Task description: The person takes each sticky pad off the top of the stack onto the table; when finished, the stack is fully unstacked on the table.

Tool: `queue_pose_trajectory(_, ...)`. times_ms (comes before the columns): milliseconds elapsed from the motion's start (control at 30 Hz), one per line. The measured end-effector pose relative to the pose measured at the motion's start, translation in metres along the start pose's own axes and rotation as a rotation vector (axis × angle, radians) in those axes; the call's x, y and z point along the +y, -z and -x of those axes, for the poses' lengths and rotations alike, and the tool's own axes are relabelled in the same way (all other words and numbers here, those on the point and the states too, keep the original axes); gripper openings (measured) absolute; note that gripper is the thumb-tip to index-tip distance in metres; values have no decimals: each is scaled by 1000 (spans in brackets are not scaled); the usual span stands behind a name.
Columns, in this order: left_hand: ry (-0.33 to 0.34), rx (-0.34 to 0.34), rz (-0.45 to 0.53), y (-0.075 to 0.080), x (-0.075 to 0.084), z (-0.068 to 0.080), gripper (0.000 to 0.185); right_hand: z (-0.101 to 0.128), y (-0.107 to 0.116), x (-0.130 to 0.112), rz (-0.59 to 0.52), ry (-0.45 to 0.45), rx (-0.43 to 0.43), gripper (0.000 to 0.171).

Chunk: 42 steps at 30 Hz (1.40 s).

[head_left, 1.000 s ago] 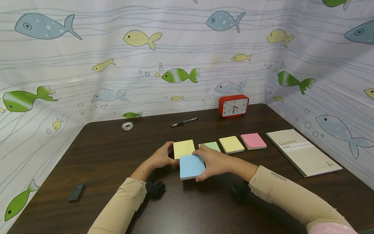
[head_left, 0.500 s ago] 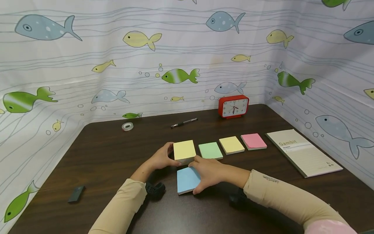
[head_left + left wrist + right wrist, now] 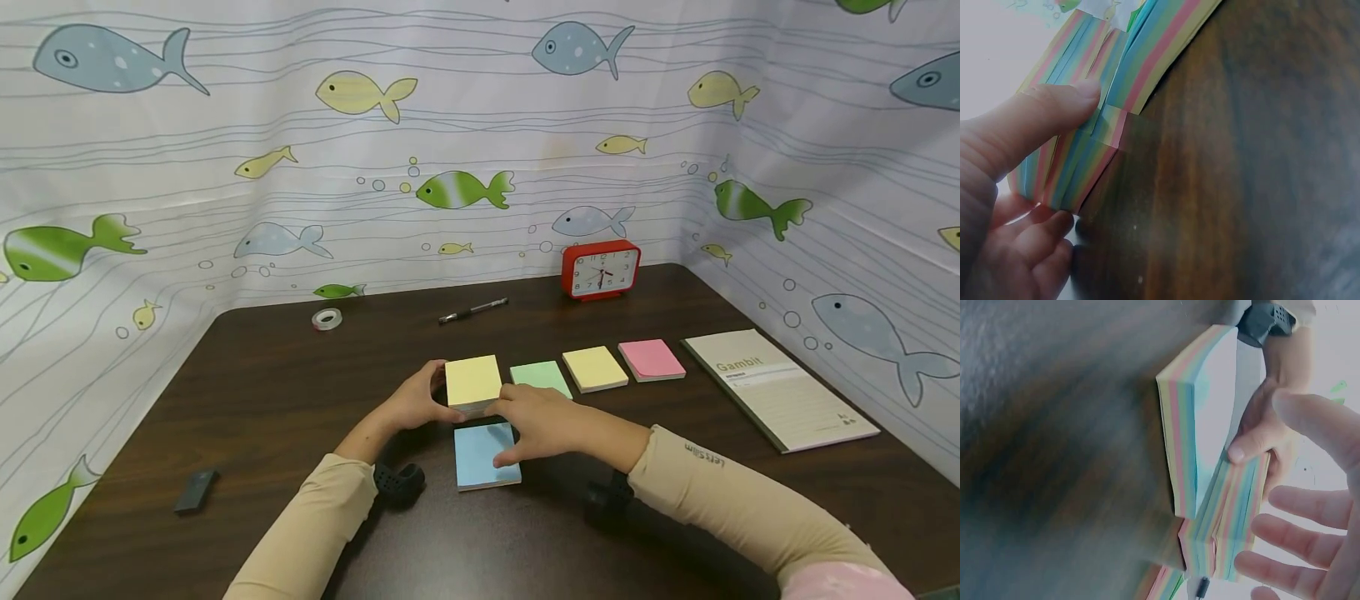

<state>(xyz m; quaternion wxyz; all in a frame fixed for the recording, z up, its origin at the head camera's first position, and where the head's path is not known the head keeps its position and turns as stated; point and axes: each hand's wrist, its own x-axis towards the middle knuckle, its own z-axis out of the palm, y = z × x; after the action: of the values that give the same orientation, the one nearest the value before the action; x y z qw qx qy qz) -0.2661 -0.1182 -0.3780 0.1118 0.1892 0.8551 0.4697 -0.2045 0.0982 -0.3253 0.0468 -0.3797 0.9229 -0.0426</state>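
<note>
A thick stack of sticky notes (image 3: 472, 379) with a yellow top and striped multicolour sides stands on the dark table (image 3: 262, 400). My left hand (image 3: 418, 404) grips its left side; in the left wrist view the thumb (image 3: 1054, 112) presses the striped edge of the stack (image 3: 1085, 156) and the fingers curl under it. A blue-topped pad (image 3: 480, 457) lies flat just in front of the stack. My right hand (image 3: 536, 421) hovers over the blue pad with spread fingers (image 3: 1310, 506), reaching the stack's near edge (image 3: 1235, 512). It holds nothing.
Green (image 3: 542, 377), yellow (image 3: 594, 368) and pink (image 3: 651, 360) pads lie in a row to the right, then a notebook (image 3: 780, 387). At the back are a red clock (image 3: 600, 271), a pen (image 3: 472, 312) and a tape roll (image 3: 327, 320). A small dark object (image 3: 197, 492) lies front left.
The blue pad, held up in my right hand a second ago, now lies flat on the table. My right hand has let it go and reached back toward the stack.
</note>
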Motion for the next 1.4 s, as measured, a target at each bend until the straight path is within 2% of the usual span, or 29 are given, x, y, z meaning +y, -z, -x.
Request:
queue_pose_trajectory(333,13,-2,-30,1,2,-1,93,-2,8,12,-40,-23,122,42)
queue_pose_trajectory(733,14,-6,-36,0,4,1,93,-7,10,25,-63,-36,261,33)
queue_pose_trajectory(1200,25,-5,-37,-1,2,-1,94,-22,14,34,-60,-86,317,32)
queue_pose_trajectory(1400,19,-9,-27,-1,1,-1,92,-33,14,34,-63,-94,269,39)
